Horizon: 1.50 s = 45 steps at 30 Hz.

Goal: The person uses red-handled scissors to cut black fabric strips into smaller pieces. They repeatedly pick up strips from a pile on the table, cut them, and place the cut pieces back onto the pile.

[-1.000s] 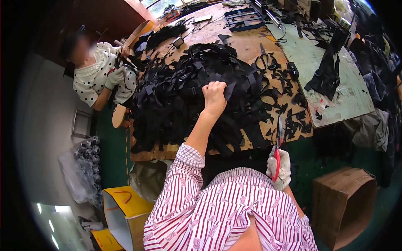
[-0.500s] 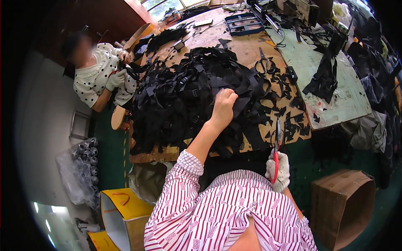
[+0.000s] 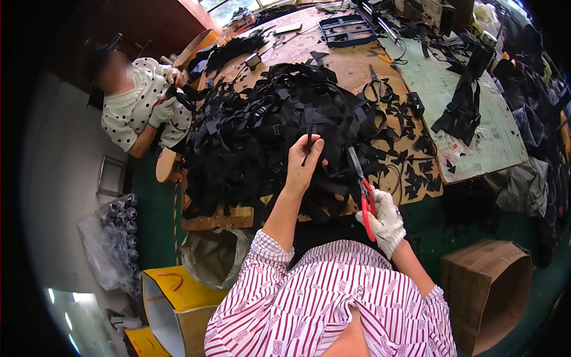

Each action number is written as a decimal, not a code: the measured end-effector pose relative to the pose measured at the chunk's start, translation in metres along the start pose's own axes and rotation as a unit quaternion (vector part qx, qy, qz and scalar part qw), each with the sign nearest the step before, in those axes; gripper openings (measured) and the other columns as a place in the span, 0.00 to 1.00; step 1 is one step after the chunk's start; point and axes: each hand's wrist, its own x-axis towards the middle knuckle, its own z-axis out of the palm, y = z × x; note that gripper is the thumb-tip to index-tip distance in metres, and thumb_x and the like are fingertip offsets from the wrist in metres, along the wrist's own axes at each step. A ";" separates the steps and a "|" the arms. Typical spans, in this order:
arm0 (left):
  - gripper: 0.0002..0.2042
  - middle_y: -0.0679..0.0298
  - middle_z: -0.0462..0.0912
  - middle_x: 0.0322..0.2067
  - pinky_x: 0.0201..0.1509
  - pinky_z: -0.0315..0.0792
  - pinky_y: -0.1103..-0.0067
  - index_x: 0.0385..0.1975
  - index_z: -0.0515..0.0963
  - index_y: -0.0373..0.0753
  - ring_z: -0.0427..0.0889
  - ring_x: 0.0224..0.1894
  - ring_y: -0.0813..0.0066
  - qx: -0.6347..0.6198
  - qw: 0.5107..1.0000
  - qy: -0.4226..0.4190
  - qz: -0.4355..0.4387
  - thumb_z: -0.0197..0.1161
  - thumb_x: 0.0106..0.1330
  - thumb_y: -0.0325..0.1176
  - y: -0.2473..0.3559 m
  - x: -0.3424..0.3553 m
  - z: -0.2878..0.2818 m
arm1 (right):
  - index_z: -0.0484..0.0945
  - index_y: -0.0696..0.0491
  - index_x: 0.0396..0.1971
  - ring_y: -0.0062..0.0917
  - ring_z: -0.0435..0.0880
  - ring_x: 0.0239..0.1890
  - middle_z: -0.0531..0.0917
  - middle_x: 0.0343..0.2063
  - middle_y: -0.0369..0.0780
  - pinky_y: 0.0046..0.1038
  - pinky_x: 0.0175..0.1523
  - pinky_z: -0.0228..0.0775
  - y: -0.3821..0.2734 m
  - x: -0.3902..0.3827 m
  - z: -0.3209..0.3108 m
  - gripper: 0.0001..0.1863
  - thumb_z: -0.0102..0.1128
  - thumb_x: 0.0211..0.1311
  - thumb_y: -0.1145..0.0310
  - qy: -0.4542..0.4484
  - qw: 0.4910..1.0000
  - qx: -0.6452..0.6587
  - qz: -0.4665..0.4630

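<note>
Black strap (image 3: 308,146): held above the near half of the worktop (image 3: 291,50); clock centred on it, twelve directed away from the wearer.
Strap axis: long axis near twelve-to-six; lower end points slightly toward seven.
Left hand (image 3: 300,171): bare, thumb and fingers pinched narrow on the strap.
Right hand (image 3: 385,223): gloved, between four and five o'clock, wrapped round the red-handled scissors (image 3: 364,193); blades point toward eleven, apart from the strap.
Black heap (image 3: 232,134): spread from seven round to one o'clock, tangled; judged largely left to handle.
Loose offcuts (image 3: 417,178): two to four o'clock; judged evidence of cuts done. Whether this strap is cut: cannot tell.
Second scissors (image 3: 373,86): between one and two o'clock, unheld.
Blue tray (image 3: 351,43): farthest item noted, toward half past twelve.
</note>
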 end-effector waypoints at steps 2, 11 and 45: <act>0.08 0.70 0.74 0.24 0.26 0.72 0.84 0.35 0.74 0.35 0.73 0.25 0.85 -0.007 1.000 0.003 -0.010 0.60 0.64 0.34 -0.003 -0.002 -0.003 | 0.66 0.59 0.44 0.25 0.77 0.29 0.77 0.30 0.41 0.28 0.40 0.70 -0.018 0.007 0.000 0.28 0.71 0.46 0.64 -0.015 0.996 -0.082 -0.014; 0.09 0.70 0.75 0.23 0.26 0.71 0.85 0.37 0.74 0.35 0.74 0.22 0.85 0.034 0.999 -0.020 -0.032 0.61 0.64 0.34 0.006 -0.007 -0.004 | 0.65 0.60 0.53 0.34 0.79 0.29 0.78 0.29 0.44 0.34 0.38 0.69 -0.029 0.023 0.003 0.37 0.69 0.46 0.56 -0.028 0.970 -0.237 -0.036; 0.17 0.67 0.77 0.42 0.54 0.68 0.82 0.48 0.73 0.36 0.74 0.45 0.81 0.081 0.992 -0.044 -0.085 0.66 0.60 0.32 -0.006 -0.011 -0.014 | 0.63 0.57 0.46 0.15 0.72 0.23 0.74 0.27 0.34 0.18 0.26 0.67 -0.020 0.041 0.018 0.23 0.63 0.56 0.67 -0.028 0.966 0.150 0.208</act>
